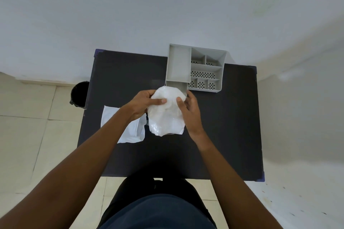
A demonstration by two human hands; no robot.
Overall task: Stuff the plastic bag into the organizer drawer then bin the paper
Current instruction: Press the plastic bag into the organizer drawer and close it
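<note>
A translucent white plastic bag (165, 115) is bunched between both hands above the middle of the black table (223, 135). My left hand (143, 103) grips its upper left side and my right hand (188, 108) grips its upper right side. Just beyond the bag stands the grey organizer (195, 67) with several compartments; its drawer (176, 84) is pulled out towards me, its front partly hidden by the bag. A white sheet of paper (130, 132) lies flat on the table under my left forearm.
A black bin (79, 95) stands on the tiled floor at the table's left edge. A white wall rises behind the table. My legs are at the table's near edge.
</note>
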